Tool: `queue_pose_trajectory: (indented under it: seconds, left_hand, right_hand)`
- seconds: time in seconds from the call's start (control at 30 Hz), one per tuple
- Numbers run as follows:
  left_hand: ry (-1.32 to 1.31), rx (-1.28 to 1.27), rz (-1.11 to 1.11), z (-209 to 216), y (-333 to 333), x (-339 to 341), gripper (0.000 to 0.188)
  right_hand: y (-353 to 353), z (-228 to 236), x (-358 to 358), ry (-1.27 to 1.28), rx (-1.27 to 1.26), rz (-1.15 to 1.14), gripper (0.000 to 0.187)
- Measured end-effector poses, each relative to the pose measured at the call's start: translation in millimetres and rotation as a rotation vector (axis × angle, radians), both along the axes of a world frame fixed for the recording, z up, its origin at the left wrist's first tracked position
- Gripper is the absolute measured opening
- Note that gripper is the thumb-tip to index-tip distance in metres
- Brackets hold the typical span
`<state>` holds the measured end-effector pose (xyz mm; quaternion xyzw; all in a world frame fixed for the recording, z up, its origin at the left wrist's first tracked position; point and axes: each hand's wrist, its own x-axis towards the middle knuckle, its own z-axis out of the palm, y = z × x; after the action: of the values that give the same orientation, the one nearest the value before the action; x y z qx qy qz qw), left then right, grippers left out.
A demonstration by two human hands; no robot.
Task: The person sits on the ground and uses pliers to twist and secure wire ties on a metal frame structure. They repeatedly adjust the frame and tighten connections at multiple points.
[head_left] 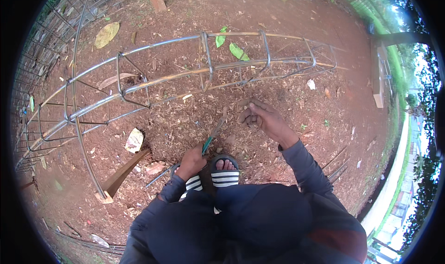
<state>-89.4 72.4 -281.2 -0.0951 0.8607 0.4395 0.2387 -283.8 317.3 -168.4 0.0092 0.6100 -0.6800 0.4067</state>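
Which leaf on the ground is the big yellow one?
The yellow leaf at upper left, outside the rebar cage. The two green leaves lie under the cage's top bars.

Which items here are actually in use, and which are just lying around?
In use:
- left hand gripping a slim green-handled metal tool
- right hand, fingers curled, grip contents too small to tell
- long cage of grey steel bars and square ties just ahead

Lying about:
- dry yellow leaf
- two green leaves
- brown wooden plank
- crumpled pale paper scrap
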Motion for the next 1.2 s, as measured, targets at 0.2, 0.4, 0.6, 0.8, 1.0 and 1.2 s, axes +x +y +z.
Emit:
queue_pose_trajectory:
  seconds: [0.2, 0.4, 0.6, 0.8, 1.0, 1.2]
  left_hand:
    - [0.227, 0.492, 0.259, 80, 10, -76, 0.049]
    - [0.345, 0.605, 0.279, 100, 33, -120, 0.045]
    - [0.306, 0.377, 0.285, 91, 67, -134, 0.029]
    - [0.305, 0.068, 0.210, 92, 101, -138, 0.019]
    - [0.432, -0.288, -0.101, 126, 124, -133, 0.017]
    - [0.417, -0.338, 0.033, 135, 150, -130, 0.011]
  right_hand:
    - [-23, 31, -6, -0.205, -0.075, -0.033, 0.033]
    - [-16, -7, -33, -0.351, -0.264, -0.120, 0.032]
    - [21, -48, -52, -0.458, -0.339, -0.099, 0.038]
    - [45, -62, -44, -0.487, -0.292, -0.151, 0.036]
    - [74, -66, -42, -0.575, -0.255, -0.104, 0.032]
    - [70, -70, -31, -0.394, -0.340, -0.112, 0.032]
